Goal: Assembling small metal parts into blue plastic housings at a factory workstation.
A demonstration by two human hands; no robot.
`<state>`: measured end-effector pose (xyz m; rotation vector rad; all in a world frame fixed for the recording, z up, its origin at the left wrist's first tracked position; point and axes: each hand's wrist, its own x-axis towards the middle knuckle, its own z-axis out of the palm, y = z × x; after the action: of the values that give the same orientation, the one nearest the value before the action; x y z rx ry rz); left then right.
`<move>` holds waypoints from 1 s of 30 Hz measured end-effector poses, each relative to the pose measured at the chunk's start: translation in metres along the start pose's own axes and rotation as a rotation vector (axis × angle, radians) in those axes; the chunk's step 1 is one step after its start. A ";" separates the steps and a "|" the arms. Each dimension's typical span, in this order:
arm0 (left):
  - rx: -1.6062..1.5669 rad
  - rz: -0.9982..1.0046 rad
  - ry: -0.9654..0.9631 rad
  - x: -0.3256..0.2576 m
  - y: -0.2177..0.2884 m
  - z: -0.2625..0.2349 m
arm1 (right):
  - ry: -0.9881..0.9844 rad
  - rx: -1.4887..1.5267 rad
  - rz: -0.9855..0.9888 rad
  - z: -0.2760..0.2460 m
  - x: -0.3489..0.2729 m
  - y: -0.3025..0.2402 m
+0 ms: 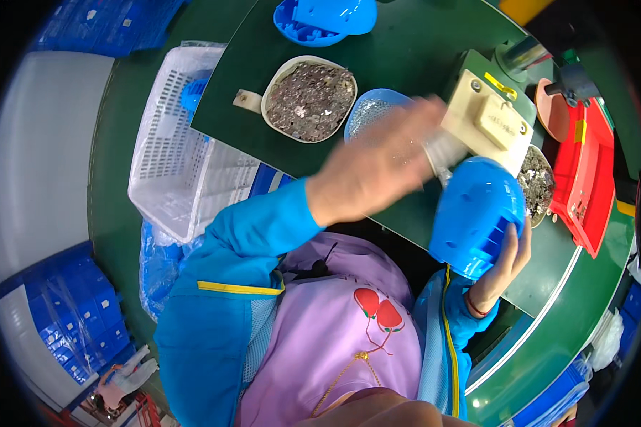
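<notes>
My right hand grips a blue plastic shell from below, holding it tilted over the near edge of the dark green table. My left hand is blurred by motion and reaches across toward the shell's upper left; something small and pale shows at its fingertips, but I cannot tell what it is. Just behind the left hand sits a blue bowl of small shiny metal parts. A beige block-shaped fixture stands right behind the shell.
A cream bowl full of small metal pieces sits at the table's middle. Another dish of metal pieces lies right of the shell. A red tray is at the right, a white slatted basket at the left, more blue shells at the far edge.
</notes>
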<state>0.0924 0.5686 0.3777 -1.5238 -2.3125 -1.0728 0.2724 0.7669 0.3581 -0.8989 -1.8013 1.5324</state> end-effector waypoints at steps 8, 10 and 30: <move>0.302 -0.507 -0.002 -0.053 -0.084 -0.052 | 0.139 0.130 0.074 0.028 -0.012 0.017; 0.258 -0.526 -0.037 -0.057 -0.086 -0.047 | 0.118 0.043 0.030 0.034 -0.012 0.016; 0.023 -0.560 0.167 -0.072 -0.105 -0.043 | 0.022 0.026 0.037 0.041 -0.015 0.015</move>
<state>0.0261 0.4651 0.3230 -0.7435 -2.6789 -1.2212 0.2501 0.7322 0.3367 -0.9381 -1.7550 1.5596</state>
